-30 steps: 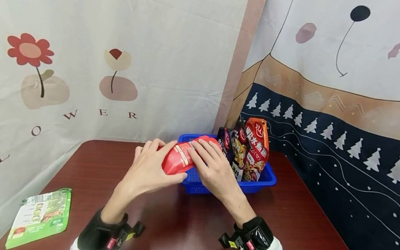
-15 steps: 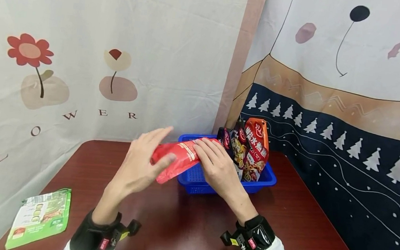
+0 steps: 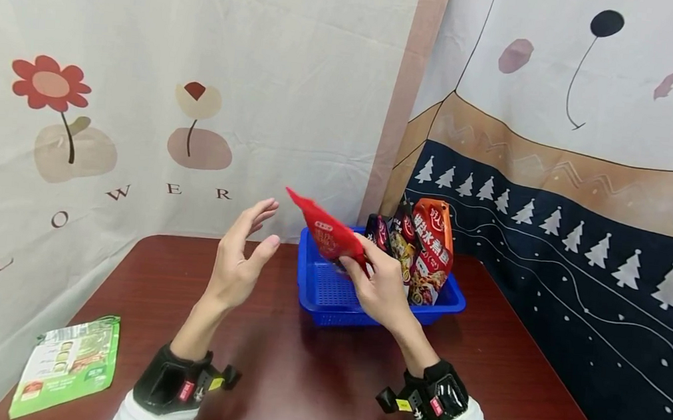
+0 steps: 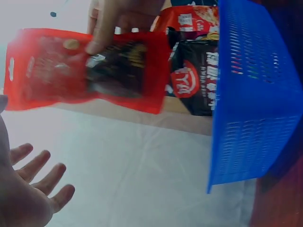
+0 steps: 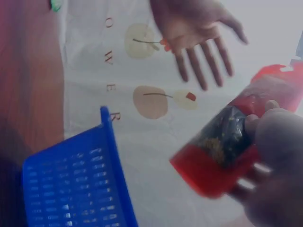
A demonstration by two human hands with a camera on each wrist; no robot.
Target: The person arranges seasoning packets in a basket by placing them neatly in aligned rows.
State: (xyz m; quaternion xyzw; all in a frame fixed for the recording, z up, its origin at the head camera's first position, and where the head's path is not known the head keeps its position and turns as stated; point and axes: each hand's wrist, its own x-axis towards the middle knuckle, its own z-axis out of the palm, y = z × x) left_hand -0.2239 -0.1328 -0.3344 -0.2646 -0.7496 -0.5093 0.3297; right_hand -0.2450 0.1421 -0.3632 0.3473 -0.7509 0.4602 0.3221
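Observation:
My right hand (image 3: 379, 287) pinches a red food pouch (image 3: 329, 235) by one end, thumb on the near side, and holds it tilted over the left part of the blue basket (image 3: 327, 312). In the left wrist view the red pouch (image 4: 52, 71) shows a clear window with dark contents. Apart from the pouch, my left hand (image 3: 236, 261) hovers to its left with fingers spread and nothing in its grasp. Several upright pouches, among them a red and orange pouch (image 3: 431, 252) and a black pouch (image 3: 402, 242), lean in the basket's right part.
A green and white pouch (image 3: 67, 366) lies flat at the left side of the brown table (image 3: 296, 393). Behind the table hangs a pale printed cloth (image 3: 298, 100), with a dark blue tree-patterned cloth (image 3: 574, 311) along the right.
The left hand has let go of the red pouch and drawn away to the left. The right hand has turned the pouch, so its free end now points up and left.

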